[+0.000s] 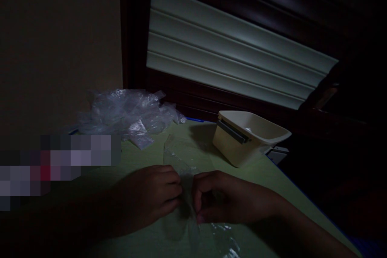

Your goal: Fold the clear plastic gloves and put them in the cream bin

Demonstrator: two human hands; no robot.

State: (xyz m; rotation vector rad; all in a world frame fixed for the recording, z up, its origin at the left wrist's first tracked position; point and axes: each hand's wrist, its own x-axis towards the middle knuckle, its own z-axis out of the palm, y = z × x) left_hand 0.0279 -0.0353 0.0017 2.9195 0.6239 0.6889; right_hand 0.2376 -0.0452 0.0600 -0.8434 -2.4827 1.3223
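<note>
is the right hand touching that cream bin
Apart: in the head view, a strip of green tabletop shows between the right hand and the cream bin's lower edge.

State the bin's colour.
Cream, with a dark grey strip on one side of the bin; shows best in the head view, the only one.

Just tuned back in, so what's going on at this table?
A person is handling a sheet or bag of clear plastic with both hands, low over the table. The right hand pinches it between thumb and finger; the left hand is curled beside it, its grip hidden. A heap of crumpled clear plastic lies at the back left, and an open cream bin stands at the right.
</note>
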